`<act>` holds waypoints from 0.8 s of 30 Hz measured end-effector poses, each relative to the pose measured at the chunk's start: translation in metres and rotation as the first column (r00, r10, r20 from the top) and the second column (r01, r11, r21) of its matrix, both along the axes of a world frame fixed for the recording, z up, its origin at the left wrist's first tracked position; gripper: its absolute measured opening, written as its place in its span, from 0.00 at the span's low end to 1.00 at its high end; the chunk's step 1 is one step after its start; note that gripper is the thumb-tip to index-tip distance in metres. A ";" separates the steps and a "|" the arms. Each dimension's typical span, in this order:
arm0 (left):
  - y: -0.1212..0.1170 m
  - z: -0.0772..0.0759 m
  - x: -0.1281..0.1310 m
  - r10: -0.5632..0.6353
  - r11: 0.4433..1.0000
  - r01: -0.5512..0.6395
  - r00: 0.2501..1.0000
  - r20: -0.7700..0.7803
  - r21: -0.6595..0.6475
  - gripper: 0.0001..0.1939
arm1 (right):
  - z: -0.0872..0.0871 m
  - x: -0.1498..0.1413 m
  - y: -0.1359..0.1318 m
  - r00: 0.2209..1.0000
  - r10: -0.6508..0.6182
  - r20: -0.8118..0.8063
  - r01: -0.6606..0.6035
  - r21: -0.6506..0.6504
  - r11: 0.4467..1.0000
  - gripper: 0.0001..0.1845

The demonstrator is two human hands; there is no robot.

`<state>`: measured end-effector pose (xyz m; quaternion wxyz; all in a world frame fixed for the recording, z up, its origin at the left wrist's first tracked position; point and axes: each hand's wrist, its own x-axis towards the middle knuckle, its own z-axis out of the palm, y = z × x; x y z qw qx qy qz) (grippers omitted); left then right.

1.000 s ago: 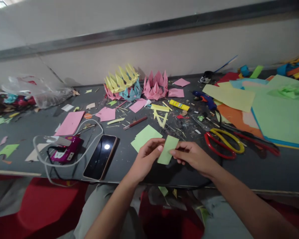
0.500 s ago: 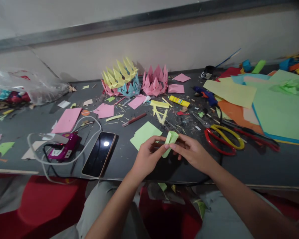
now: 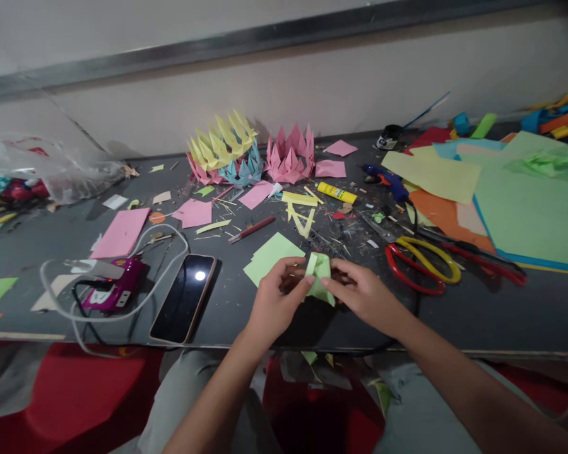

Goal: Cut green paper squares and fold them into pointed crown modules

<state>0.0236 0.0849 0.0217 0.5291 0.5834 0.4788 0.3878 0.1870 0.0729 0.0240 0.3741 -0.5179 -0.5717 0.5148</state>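
A small folded piece of light green paper is held between my two hands, just above the table's front part. My left hand pinches its left side, thumb on the near face. On the right side, the thumb and fingers of my right hand close on the same paper. The fingers behind the paper are partly hidden. Beside my left hand lie green paper squares, overlapping on the table. Farther back stand folded paper crowns: a pink one, a yellow one and a blue one.
Scissors with red and yellow handles, a blue glue gun and coloured sheets lie to the right. A glue stick and a brown pen lie ahead. Left are a phone and a purple power adapter with cables.
The green paper has turned and opened out wider between my hands, showing more of its face. Both hands still grip it. The view has shifted slightly.
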 end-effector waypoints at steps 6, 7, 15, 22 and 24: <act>0.000 0.001 -0.001 0.034 0.997 -0.035 0.999 -0.014 -0.066 0.12 | -0.003 0.001 0.000 0.997 -0.071 -0.010 0.072 0.056 0.996 0.19; 0.001 0.001 -0.001 0.033 0.997 -0.034 0.999 -0.020 -0.068 0.11 | -0.004 0.001 -0.001 0.997 -0.078 0.011 0.077 0.058 0.995 0.18; -0.003 0.001 -0.005 -0.052 0.997 0.070 0.902 -0.429 0.027 0.09 | -0.010 0.006 0.001 0.910 -0.044 0.413 0.005 0.096 0.995 0.14; -0.003 -0.001 -0.005 0.075 0.980 0.099 0.618 -0.783 0.172 0.10 | -0.012 0.004 -0.001 0.753 0.012 0.658 -0.101 0.097 0.990 0.13; -0.002 -0.005 -0.003 0.160 0.950 0.146 0.530 -0.833 0.276 0.09 | -0.016 0.004 -0.003 0.670 -0.063 0.739 -0.076 0.153 0.985 0.09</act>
